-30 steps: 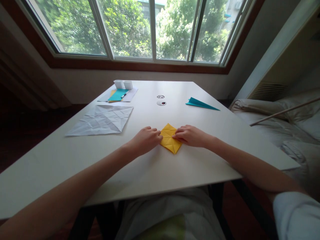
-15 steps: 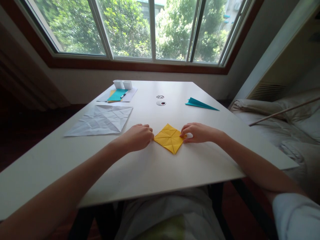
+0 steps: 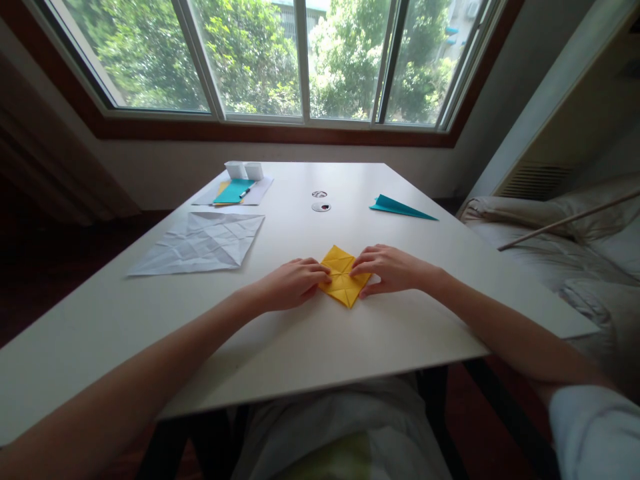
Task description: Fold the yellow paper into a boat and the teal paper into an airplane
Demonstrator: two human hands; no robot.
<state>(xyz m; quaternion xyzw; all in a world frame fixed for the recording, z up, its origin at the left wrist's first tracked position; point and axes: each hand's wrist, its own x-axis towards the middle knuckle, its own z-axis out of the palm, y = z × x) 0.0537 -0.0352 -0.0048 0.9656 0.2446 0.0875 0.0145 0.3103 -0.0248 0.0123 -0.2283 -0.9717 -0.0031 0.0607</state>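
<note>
By a bright window, a folded yellow paper lies on a white table between two hands. The left hand rests close-set fingers on one side; whether they pinch, I cannot tell. The right hand touches the other side, thumb spread from its fingers. A folded teal paper lies beyond.

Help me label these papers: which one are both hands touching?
The yellow folded square: left hand and right hand both touch it. The teal pointed paper, creased white sheet and far-left paper stack lie clear of both.
</note>
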